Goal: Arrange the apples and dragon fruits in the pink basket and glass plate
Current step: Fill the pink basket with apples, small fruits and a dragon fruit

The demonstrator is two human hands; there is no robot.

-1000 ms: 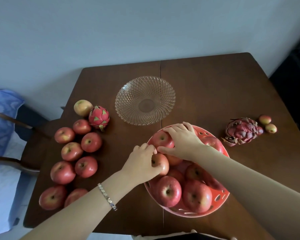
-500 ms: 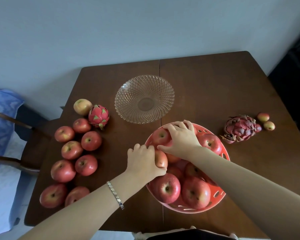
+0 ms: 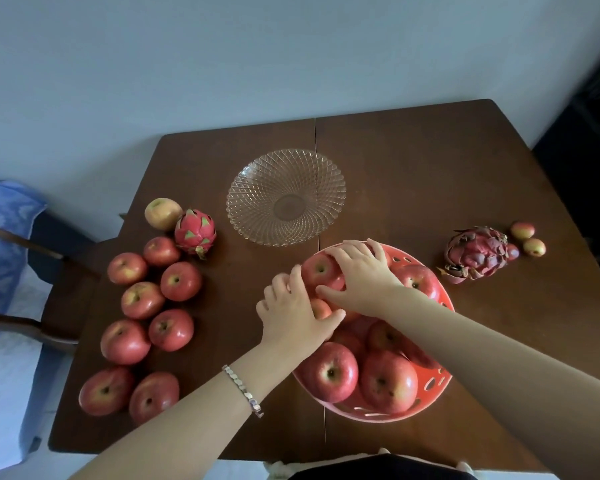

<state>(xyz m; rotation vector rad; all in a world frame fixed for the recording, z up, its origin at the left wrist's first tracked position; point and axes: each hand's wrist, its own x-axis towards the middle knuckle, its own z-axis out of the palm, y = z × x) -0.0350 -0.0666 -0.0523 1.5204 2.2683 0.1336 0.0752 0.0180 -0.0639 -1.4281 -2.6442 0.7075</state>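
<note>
A pink basket (image 3: 440, 386) heaped with red apples sits at the near edge of a dark wooden table (image 3: 413, 174). The right hand (image 3: 361, 271) cups the basket's far-left apple (image 3: 321, 271) with curled fingers; the left hand (image 3: 291, 313) closes around a second apple (image 3: 321, 308) at the rim. Beyond stands a glass plate (image 3: 286, 197); loose apples (image 3: 153, 306) and a dragon fruit (image 3: 194, 232) lie left, a darker dragon fruit (image 3: 475, 252) right.
</note>
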